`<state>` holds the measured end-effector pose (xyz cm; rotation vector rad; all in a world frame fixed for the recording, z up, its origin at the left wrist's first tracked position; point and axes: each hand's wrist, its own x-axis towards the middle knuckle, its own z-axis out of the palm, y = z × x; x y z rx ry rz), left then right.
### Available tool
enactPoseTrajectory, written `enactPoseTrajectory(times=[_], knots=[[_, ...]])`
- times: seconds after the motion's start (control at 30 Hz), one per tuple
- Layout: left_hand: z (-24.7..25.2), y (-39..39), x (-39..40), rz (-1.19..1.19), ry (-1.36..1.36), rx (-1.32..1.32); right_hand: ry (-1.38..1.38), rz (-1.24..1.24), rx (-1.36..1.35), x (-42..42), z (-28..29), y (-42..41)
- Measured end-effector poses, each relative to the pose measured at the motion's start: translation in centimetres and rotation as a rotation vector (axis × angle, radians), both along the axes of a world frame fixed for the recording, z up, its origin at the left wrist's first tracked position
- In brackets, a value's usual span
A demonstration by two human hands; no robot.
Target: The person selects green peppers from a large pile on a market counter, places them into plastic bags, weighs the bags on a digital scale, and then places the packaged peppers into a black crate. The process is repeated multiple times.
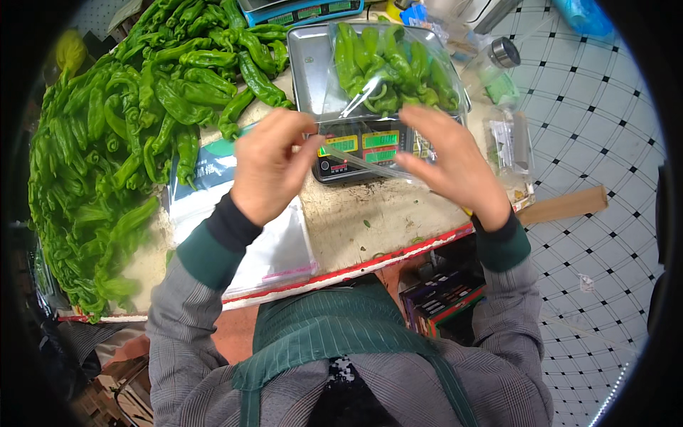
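Note:
A clear plastic bag of long green peppers lies on the metal pan of a digital scale. My left hand pinches the bag's edge between thumb and fingers, at the left of the scale's lit display. From there a folded strip of the film slants across the scale's front toward my right hand. That hand is slightly blurred, its thumb and fingers apart, over the scale's keypad side. Part of the keypad is hidden behind it.
Loose green peppers are heaped over the table's left side. Flat plastic bags lie near the red-trimmed front edge. A second, blue scale stands behind. At right are a lidded clear jar and a plastic box.

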<state>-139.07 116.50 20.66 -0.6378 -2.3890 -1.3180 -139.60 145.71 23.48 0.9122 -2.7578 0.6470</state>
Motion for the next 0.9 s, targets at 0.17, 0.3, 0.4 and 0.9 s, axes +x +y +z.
enactPoseTrajectory(times=[0.17, 0.3, 0.4, 0.9], knots=[[0.1, -1.6, -1.7, 0.104, -0.468, 0.396, -0.005, -0.375, -0.311, 4.7, 2.5, 1.3], [-0.7, -0.3, -3.7, 0.064, -0.684, 0.476, 0.222, -0.659, -0.333, 4.5, 1.8, 2.3], [-1.3, 0.7, -5.3, 0.058, -0.814, 0.535, 0.239, -0.731, -0.163, 4.8, 0.8, 2.6], [-2.7, 4.3, -7.3, 0.082, -0.819, 0.547, -0.097, -0.784, -0.375, 4.3, -2.9, 4.4]])
